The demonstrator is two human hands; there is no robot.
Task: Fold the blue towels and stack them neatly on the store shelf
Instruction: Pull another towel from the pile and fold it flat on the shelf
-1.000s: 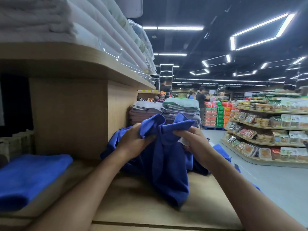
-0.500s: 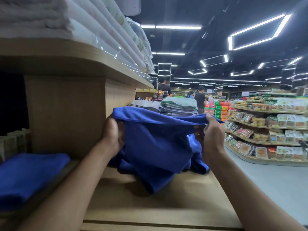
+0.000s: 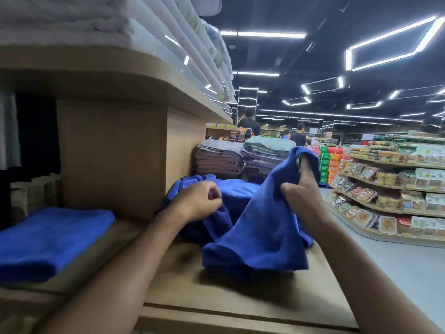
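Here, the right hand (image 3: 303,196) is gripping the blue towel (image 3: 260,232) near its raised corner, with thumb and fingers curled into the cloth. The left hand (image 3: 199,201) is pinching a lower fold with bent fingers. The towel is draping down between them onto the wooden shelf (image 3: 240,292). A folded blue towel (image 3: 48,237) is lying well apart, to the left.

No text or label is legible anywhere.

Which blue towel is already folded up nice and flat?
The folded blue towel on the far left of the shelf, lying flat with no hand on it. The crumpled blue towel is bunched and gripped by the left hand and right hand.
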